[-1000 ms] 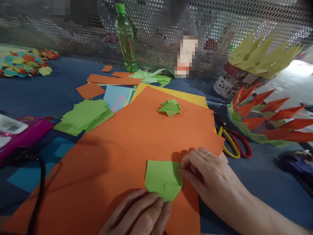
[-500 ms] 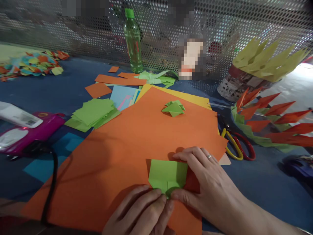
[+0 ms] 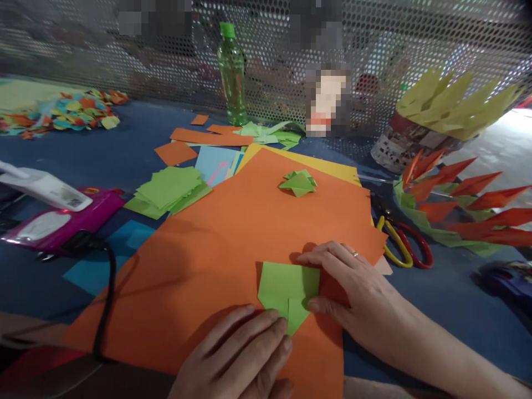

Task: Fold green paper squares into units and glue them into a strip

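Observation:
A small piece of green paper (image 3: 290,284), its lower corners folded in toward the middle, lies on a large orange sheet (image 3: 233,233). My left hand (image 3: 239,352) rests flat over its lower left edge, fingers stretched side by side; the paper under the fingertips is hidden. At the paper's right edge is my right hand (image 3: 349,282), a ring on one finger. Its thumb touches the lower right fold, and its fingers reach along the upper right side, apart from the thumb. Farther back on the orange sheet sits a small folded green paper shape (image 3: 299,182).
Green sheets (image 3: 168,189) are stacked left of the orange one. A purple device (image 3: 62,221) with a black cable (image 3: 108,299) lies farther left. Scissors (image 3: 405,244), a spiky paper ring (image 3: 453,205) and a yellow paper crown (image 3: 453,105) are right. A green bottle (image 3: 233,83) stands behind.
My right thumb has moved up and right from the paper's bottom point to its right edge, uncovering the lower right fold. My left fingers stay on the lower left. The view has shifted slightly.

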The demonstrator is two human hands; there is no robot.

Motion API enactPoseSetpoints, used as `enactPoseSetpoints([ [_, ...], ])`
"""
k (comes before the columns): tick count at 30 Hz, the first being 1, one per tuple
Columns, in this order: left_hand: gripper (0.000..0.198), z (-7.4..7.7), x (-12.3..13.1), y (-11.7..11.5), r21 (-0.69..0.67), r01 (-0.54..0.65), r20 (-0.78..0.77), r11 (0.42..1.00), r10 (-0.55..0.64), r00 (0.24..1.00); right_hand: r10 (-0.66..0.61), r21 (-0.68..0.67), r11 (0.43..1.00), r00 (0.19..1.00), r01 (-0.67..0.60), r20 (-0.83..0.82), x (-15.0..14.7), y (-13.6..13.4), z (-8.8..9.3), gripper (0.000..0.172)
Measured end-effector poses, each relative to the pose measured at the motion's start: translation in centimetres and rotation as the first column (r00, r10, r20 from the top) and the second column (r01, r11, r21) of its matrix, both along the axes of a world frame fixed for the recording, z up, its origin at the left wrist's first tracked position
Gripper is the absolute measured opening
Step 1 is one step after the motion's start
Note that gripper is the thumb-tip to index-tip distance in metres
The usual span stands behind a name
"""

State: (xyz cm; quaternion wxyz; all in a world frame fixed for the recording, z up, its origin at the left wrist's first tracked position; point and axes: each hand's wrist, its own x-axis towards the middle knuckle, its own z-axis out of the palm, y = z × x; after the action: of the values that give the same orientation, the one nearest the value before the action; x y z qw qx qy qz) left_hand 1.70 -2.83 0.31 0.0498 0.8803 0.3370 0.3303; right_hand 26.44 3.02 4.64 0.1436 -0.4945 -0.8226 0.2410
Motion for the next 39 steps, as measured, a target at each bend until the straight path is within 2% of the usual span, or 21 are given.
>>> enactPoseSetpoints([
  [4,0.023,0.0,0.3,-0.1,0.028,0.013,0.005,1.0,-0.013,1.0,0.071,-0.019,0.997,0.995,-0.073,-0.074,0.5,0.4,0.2,0.046],
  [6,0.022,-0.2,0.6,0.0,0.032,0.017,0.011,0.999,-0.017,1.0,0.057,-0.013,0.998,0.987,-0.059,-0.148,0.6,0.4,0.0,0.048],
  [10,0.03,-0.1,1.1,0.2,0.215,-0.067,0.202,0.974,0.023,0.979,-0.012,-0.011,1.0,0.962,0.009,-0.272,0.4,-0.1,-0.3,0.042],
  [11,0.029,0.0,1.1,0.2,0.213,-0.054,0.179,0.975,0.015,0.984,-0.016,0.003,1.0,0.96,0.018,-0.28,0.3,-0.2,-0.3,0.037],
  [12,0.026,0.3,1.1,0.1,0.118,-0.037,0.082,0.992,0.027,0.996,-0.012,0.017,1.0,0.961,0.017,-0.277,0.2,-0.3,-0.3,0.033],
  [14,0.024,0.7,0.9,-0.1,0.051,-0.042,0.009,0.998,0.042,0.999,0.025,0.028,0.999,0.971,-0.019,-0.239,0.0,-0.5,0.0,0.025],
  [18,0.021,0.6,1.0,-0.4,0.088,-0.093,0.008,0.992,0.093,0.996,0.111,0.01,0.994,0.978,-0.111,-0.176,0.0,-0.7,0.9,0.023],
  [23,0.021,0.1,1.8,-0.1,0.116,-0.125,0.006,0.985,0.125,0.992,0.113,0.015,0.994,0.964,-0.113,-0.242,0.3,-0.6,1.4,0.025],
  [27,0.022,0.1,2.2,0.0,0.107,-0.125,-0.016,0.986,0.127,0.992,0.083,0.055,0.996,0.977,-0.073,-0.199,0.3,-0.4,0.9,0.025],
  [34,0.03,-0.2,3.5,-0.4,0.132,-0.082,-0.052,0.988,0.089,0.995,-0.068,-0.031,0.998,0.981,0.063,-0.183,0.2,-0.6,0.5,0.021],
  [39,0.036,0.1,3.0,-0.5,0.079,-0.148,-0.073,0.986,0.154,0.985,-0.056,-0.025,0.998,0.972,0.052,-0.229,-0.1,-0.9,0.6,0.028],
])
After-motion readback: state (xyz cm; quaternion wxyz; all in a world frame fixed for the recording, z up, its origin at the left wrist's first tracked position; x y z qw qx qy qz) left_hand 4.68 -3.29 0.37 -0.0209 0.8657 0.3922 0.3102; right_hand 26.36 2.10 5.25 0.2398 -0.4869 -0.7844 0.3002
